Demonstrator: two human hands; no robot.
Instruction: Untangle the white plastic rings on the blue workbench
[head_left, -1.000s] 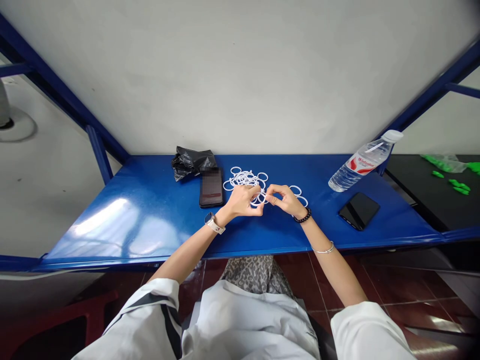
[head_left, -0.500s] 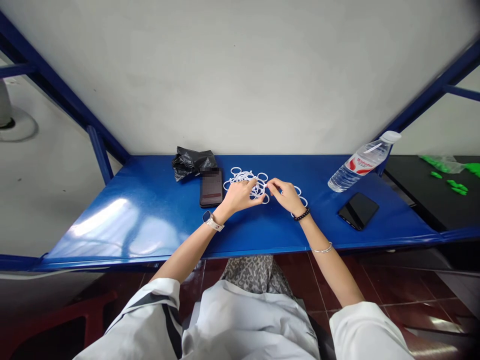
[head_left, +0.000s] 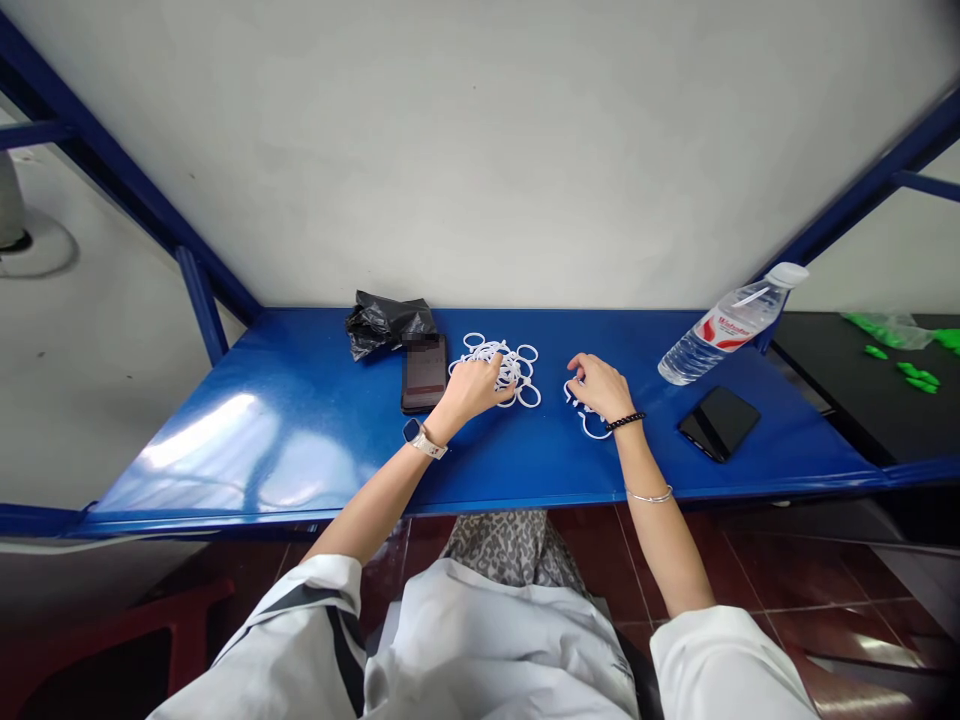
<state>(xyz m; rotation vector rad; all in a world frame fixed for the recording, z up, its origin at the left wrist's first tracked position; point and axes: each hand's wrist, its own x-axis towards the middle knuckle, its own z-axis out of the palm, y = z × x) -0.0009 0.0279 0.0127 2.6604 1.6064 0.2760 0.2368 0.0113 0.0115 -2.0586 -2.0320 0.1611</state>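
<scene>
A pile of white plastic rings (head_left: 529, 396) with small tabs lies at the middle of the blue table. Over its left side rests my left hand (head_left: 477, 385), thumb and index finger apart, touching the rings. Some of its fingertips are hidden among them. To the right, my right hand (head_left: 600, 387) hovers low above a smaller group of white rings (head_left: 596, 430), partly covering it. Its fingers are bent, with a gap between thumb and index finger. I see no ring held in it.
Left of the pile lie a dark phone (head_left: 424, 375) and a crumpled black plastic bag (head_left: 386, 325). At the right are a water bottle (head_left: 724, 330), tilted in view, and another black phone (head_left: 720, 424). Bright green pieces (head_left: 916, 377) lie on a black surface (head_left: 847, 400) beyond.
My right hand has moved right, from the edge of the pile to above the smaller group of rings, and its fingertips have parted. My left hand stays at the pile.
</scene>
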